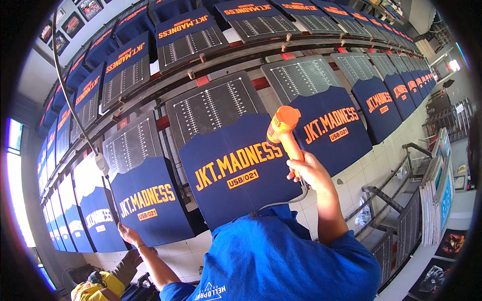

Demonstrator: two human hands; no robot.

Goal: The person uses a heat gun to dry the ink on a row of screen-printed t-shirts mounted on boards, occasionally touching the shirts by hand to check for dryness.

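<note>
My right hand [312, 170] is wrapped round the handle of an orange heat gun [283, 125], raised over the printed panels. A grey cord [304, 193] runs from its handle toward my body. Below it lies a navy shirt panel [216, 200] with orange-yellow lettering, spread on a dark board [208, 108] with white ruled marks. At the left, my left hand [129, 235] is closed on a thin hanging cable [113, 198], beside the lower edge of another navy panel [165, 215]. That cable passes up through a white connector [102, 164].
Boards with printed navy panels [376, 98] line both sides of a metal rail [226, 57]. Someone in yellow [108, 286] is at the lower left. A metal rack [381, 200] and stacked framed screens [436, 188] stand at the right.
</note>
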